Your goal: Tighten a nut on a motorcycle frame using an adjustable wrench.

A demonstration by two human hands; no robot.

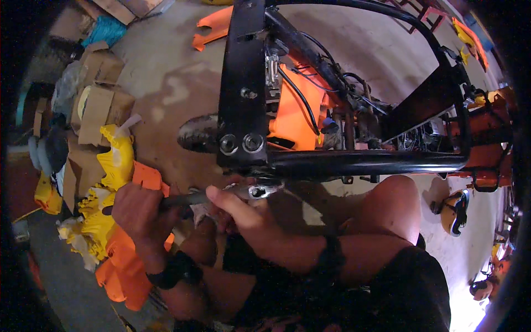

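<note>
A long wrench (185, 200) with a dark handle and a shiny metal head lies across in front of me, just under the lower end of a black metal upright (243, 94). My left hand (135, 210) is closed around the handle's far left end. Nearer the head, my right hand (239, 209) grips the wrench, its thumb lying along the top. The wrench head is close to the underside of the black tubular frame (365, 163); whether it sits on a fastener is hidden. Two round bolts (240, 143) show at the foot of the upright.
Orange panels (298, 108) and cables sit inside the frame. On the left floor lie yellow plastic parts (116, 157), orange pieces (124, 263) and open cardboard boxes (105, 110). My bent knee (390, 207) is under the frame. A yellow-and-black part (454, 213) lies at right.
</note>
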